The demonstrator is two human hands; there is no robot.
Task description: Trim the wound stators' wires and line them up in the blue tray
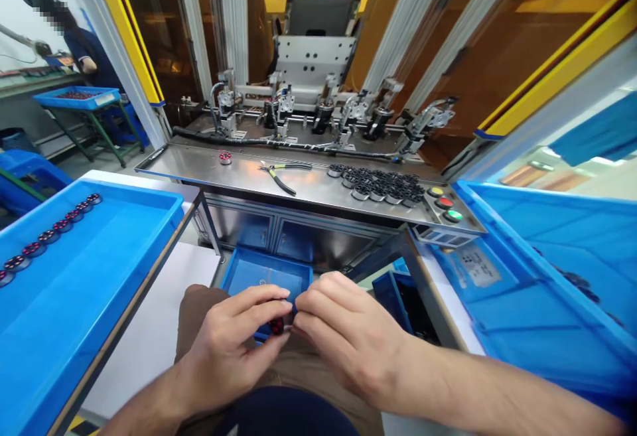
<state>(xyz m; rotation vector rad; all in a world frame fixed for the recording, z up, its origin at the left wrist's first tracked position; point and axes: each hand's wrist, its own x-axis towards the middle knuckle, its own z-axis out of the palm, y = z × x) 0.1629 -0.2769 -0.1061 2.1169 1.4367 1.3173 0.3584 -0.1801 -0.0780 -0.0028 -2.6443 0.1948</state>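
Note:
Above my lap, my left hand (243, 330) pinches a small dark round part with red spots (277, 325) between thumb and fingers. My right hand (343, 330) meets it from the right, its fingers pressed together at the part's edge; what they grip is hidden. Beyond the hands, cutting pliers with yellow-black handles (281, 180) lie opened on the steel ledge (194, 165). One red and silver round part (225, 158) sits to the left of the pliers. To their right is a cluster of several black and silver rings (383, 185).
On the left, a blue tray (114, 250) holds a row of round parts. A large blue bin (557, 223) stands at the right, beside push buttons (444, 203). Below the ledge is another blue tray (266, 269). Machine fixtures (323, 114) line the back. A person (94, 44) is at far left.

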